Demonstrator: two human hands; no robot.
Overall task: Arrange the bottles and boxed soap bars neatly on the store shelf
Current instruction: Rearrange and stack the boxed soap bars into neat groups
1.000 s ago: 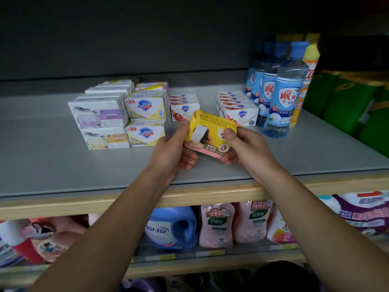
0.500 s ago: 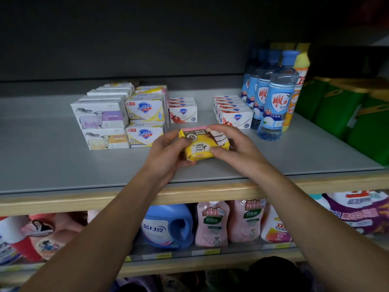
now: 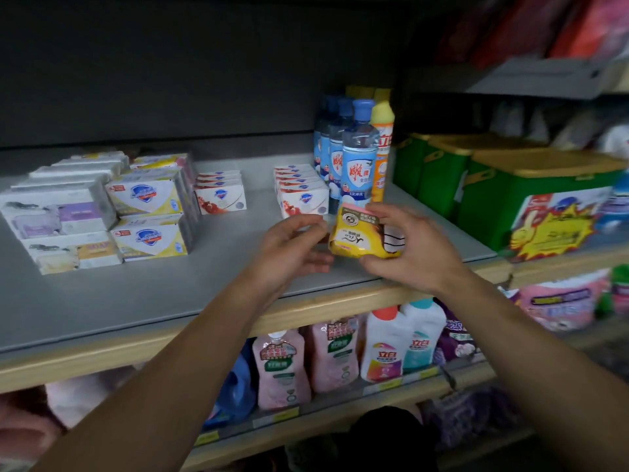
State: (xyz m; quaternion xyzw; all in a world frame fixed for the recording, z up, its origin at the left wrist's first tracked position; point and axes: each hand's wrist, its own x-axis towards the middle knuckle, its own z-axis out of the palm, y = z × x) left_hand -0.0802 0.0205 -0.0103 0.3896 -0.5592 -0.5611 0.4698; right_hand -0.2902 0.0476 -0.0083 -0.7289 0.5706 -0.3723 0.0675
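Observation:
A yellow boxed soap bar is held just above the grey shelf, in front of the blue bottles. My right hand grips it from the right, thumb below and fingers over the top. Just left of the box my left hand hovers with relaxed fingers and holds nothing. Behind the hands a row of red-and-white soap boxes runs back along the shelf. A yellow-capped orange bottle stands beside the blue ones.
Stacked soap boxes fill the shelf's left: white-and-purple ones, yellow-and-white ones, and a short red-and-white row. Green cartons stand right of the bottles. Pouches and detergent bottles line the lower shelf.
The yellow box has moved right, toward the blue bottles, in my right hand. My left hand has let go of it and now hovers beside it.

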